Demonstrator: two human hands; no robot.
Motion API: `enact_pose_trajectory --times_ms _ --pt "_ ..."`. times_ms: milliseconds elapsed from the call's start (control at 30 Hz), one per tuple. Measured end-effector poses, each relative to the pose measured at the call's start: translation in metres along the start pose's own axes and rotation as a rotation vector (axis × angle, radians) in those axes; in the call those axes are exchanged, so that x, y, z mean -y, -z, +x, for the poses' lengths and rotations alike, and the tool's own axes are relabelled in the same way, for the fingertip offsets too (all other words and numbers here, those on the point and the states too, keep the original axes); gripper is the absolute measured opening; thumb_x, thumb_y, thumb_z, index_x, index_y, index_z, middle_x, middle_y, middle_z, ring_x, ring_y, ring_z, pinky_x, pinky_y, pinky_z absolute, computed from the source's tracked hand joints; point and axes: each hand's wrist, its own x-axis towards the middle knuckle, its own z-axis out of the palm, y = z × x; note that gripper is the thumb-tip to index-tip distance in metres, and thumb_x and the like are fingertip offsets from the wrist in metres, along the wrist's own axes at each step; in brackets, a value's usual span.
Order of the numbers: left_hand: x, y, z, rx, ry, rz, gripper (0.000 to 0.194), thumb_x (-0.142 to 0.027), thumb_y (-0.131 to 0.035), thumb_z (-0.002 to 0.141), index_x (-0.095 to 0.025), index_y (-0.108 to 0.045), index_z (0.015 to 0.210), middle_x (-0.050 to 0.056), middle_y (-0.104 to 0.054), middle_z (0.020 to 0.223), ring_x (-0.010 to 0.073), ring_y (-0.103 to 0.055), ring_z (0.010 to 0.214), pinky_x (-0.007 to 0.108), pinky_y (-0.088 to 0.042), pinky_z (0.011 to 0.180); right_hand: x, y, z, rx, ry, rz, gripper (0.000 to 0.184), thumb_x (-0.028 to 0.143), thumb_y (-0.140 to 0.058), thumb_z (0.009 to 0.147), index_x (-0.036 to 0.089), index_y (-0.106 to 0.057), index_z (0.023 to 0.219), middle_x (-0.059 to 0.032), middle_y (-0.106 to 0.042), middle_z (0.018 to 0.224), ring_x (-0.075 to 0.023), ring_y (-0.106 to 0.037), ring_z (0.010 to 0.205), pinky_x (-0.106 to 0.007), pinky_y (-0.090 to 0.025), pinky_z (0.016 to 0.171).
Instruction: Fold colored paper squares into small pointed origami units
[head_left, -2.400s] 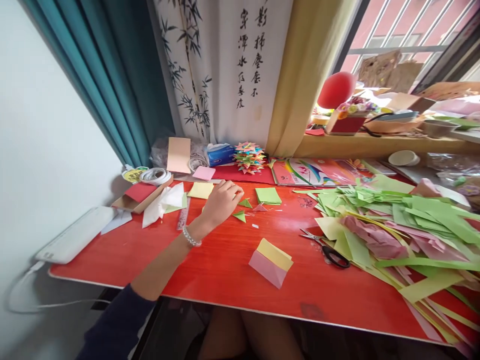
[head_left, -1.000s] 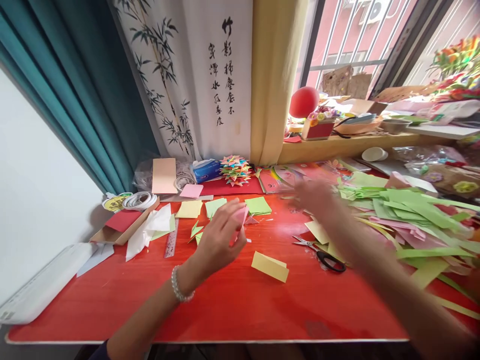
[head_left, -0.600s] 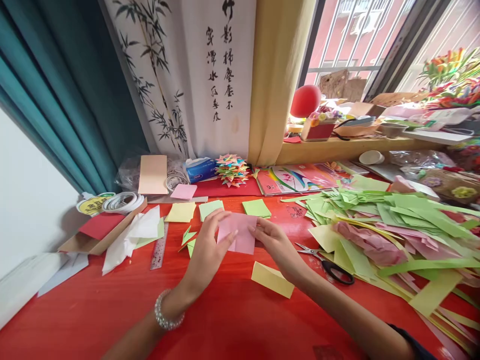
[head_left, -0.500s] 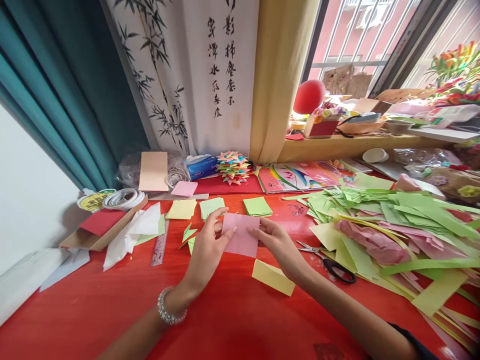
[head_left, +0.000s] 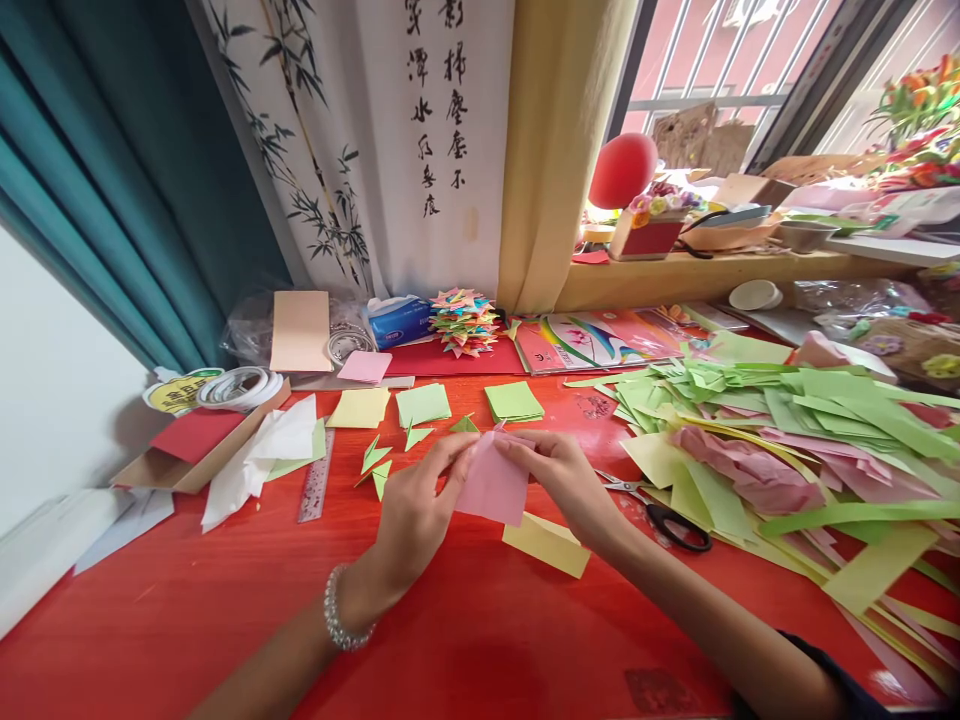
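Note:
A pink paper square [head_left: 493, 482] is held just above the red table [head_left: 225, 610] near its middle. My left hand [head_left: 416, 510] pinches the paper's left edge and my right hand [head_left: 564, 478] pinches its top right edge, thumbs meeting near the top. A folded yellow paper [head_left: 547, 545] lies right below the pink one. Small green folded triangles [head_left: 375, 462] lie to the left of my left hand.
Black-handled scissors [head_left: 660, 510] lie right of my right hand. A big heap of green, pink and yellow paper strips [head_left: 795, 440] fills the right side. Yellow and green squares [head_left: 424, 404], a ruler [head_left: 313, 480], tape rolls [head_left: 236, 385] and a stack of folded stars [head_left: 463, 320] sit behind.
My left hand picked up the pink paper and my right hand came in from the right to join it. Both hands now hold it, tilted and slightly nearer to me.

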Motion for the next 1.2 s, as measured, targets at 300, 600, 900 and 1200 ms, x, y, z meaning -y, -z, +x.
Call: enact_pose_trajectory --times_ms 300,600,900,1200 --pt "0.007 -0.001 0.000 -0.034 -0.365 0.009 0.029 -0.008 -0.049 0.080 -0.019 -0.063 0.104 0.003 -0.069 0.094 0.0140 -0.065 0.085 0.023 -0.054 0.075 0.003 0.004 -0.002 0.040 -0.057 0.007 0.034 0.045 -0.049 0.081 0.014 -0.062 0.073 0.0001 -0.051 0.064 -0.0094 -0.041 0.058 -0.022 -0.032 0.054" --pt "0.005 0.002 0.002 0.059 -0.373 -0.107 0.028 -0.009 -0.050 0.079 -0.018 -0.064 0.101 0.004 -0.069 0.094 0.0151 -0.064 0.085 0.026 -0.053 0.075 0.006 0.005 -0.004 -0.011 -0.050 -0.078 0.031 0.042 -0.054 0.078 0.014 -0.064 0.070 -0.0013 -0.056 0.066 -0.0092 -0.042 0.058 -0.021 -0.030 0.050" --pt "-0.007 0.002 0.009 0.370 0.397 -0.546 0.025 -0.037 -0.053 0.079 -0.019 -0.064 0.092 0.003 -0.067 0.085 0.0172 -0.061 0.081 0.027 -0.050 0.069 -0.001 0.002 -0.003 -0.105 0.120 -0.276 0.026 0.038 -0.053 0.079 0.017 -0.068 0.078 -0.0031 -0.064 0.073 -0.0148 -0.053 0.068 -0.024 -0.039 0.058" --pt "-0.007 0.002 0.010 0.431 0.488 -0.684 0.025 -0.038 -0.055 0.078 -0.019 -0.069 0.088 0.003 -0.067 0.076 0.0165 -0.060 0.068 0.029 -0.050 0.060 0.002 0.003 -0.003 -0.063 0.020 -0.208 0.027 0.043 -0.055 0.077 0.018 -0.066 0.078 -0.0038 -0.064 0.077 -0.0147 -0.053 0.066 -0.023 -0.038 0.053"
